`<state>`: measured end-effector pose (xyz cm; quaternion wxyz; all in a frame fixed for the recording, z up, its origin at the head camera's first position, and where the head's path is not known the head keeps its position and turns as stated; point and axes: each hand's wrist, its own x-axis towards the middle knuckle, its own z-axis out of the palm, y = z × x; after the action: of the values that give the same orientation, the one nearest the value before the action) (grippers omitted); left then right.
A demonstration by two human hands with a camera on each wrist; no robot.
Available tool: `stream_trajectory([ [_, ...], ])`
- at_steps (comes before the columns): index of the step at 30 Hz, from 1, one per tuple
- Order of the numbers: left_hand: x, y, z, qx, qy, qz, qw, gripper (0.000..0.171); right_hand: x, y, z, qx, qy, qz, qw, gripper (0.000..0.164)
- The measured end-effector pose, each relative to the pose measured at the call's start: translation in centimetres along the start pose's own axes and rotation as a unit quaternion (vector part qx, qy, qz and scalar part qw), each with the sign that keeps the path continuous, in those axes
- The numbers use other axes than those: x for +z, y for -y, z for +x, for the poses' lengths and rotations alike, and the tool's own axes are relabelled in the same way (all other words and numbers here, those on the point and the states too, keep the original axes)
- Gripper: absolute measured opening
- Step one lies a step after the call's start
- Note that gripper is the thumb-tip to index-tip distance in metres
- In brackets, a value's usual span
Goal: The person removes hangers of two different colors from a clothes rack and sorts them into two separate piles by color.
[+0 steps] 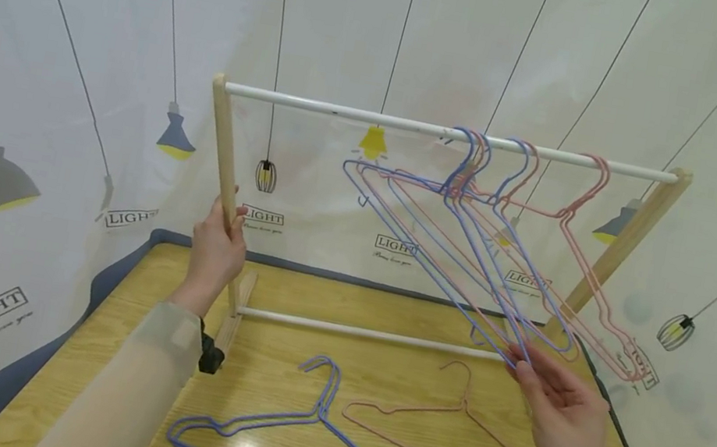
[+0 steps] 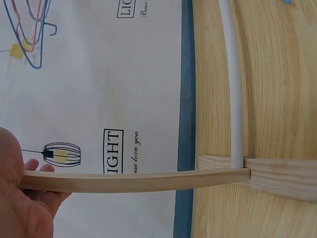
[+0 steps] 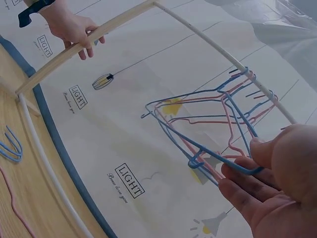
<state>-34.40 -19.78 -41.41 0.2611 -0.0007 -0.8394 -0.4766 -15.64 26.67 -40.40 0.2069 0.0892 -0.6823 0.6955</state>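
My left hand (image 1: 218,251) grips the left wooden post (image 1: 224,154) of a hanger rack, about halfway up. On the right, my right hand (image 1: 560,423) pinches the lower right corner of a blue wire hanger (image 3: 228,161) between thumb and fingers. That hanger's hook is over the white top rail (image 1: 349,111), and it is turned at an angle, its far end pointing left. Close behind it hang several pink and blue hangers, overlapping one another. Two pink hangers (image 1: 594,279) hang farther right on the rail.
On the wooden table (image 1: 92,369), nested blue hangers (image 1: 320,411) lie in front of the rack, with a pink hanger (image 1: 463,407) to their right. A white lower bar (image 1: 348,329) runs low across the rack. Behind stands a lamp-printed sheet (image 1: 334,30).
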Motion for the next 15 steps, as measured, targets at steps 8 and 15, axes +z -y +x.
stream_trajectory([
  [8,0.1,0.1,0.1,-0.005,-0.001,0.002,1.0,0.054,2.8,-0.6,1.7,-0.049,0.051,-0.044,0.997,0.033],
  [15,0.1,-0.2,0.0,-0.008,0.004,0.002,1.0,0.055,4.3,-0.7,2.4,-0.091,0.027,-0.03,0.995,0.032],
])
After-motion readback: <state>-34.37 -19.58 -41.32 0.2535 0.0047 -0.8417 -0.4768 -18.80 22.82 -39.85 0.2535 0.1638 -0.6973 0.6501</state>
